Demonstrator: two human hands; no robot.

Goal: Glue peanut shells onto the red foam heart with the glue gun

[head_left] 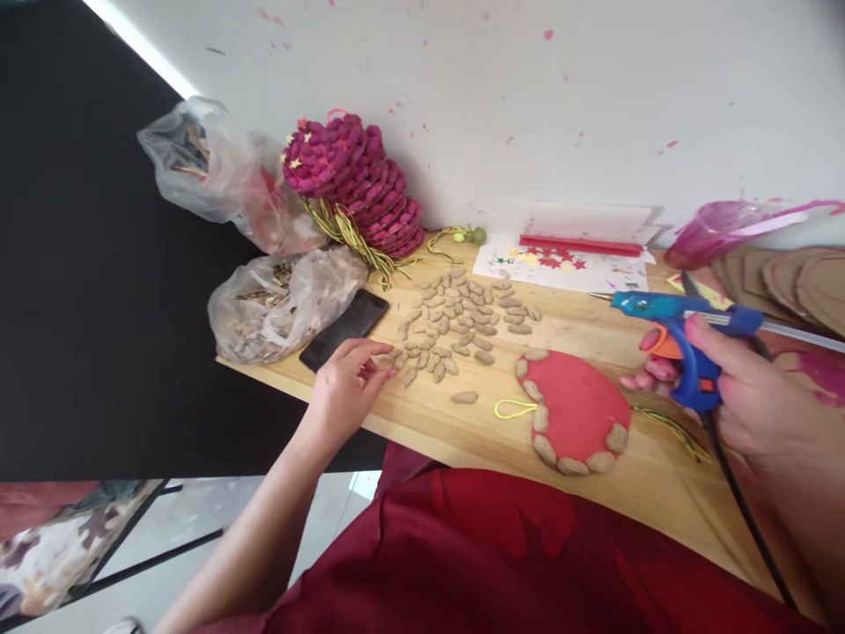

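My right hand [732, 379] is wrapped round a blue hot glue gun [700, 352] with an orange trigger, its nozzle pointing left above the table. A glue stick [802, 336] sticks out of its back. My left hand [349, 383] is at the near left edge of the peanut pile [455, 308], thumb and fingertips closed round a peanut [388, 359], partly hidden. Between my hands lies a red heart-shaped piece [581, 401], with peanuts along its left and lower edge. A yellow loop [515, 408] and dark green cords [677, 431] stick out from it. One loose peanut [465, 398] lies near it.
A black phone [347, 330] and plastic bags [264, 308] are at the left. Behind stands a stack of magenta peanut-covered pieces [360, 180]. Paper with star sequins [554, 260], a pink cup [716, 231] and cardboard pieces [792, 282] line the wall. The gun's black cord [745, 511] hangs rightward.
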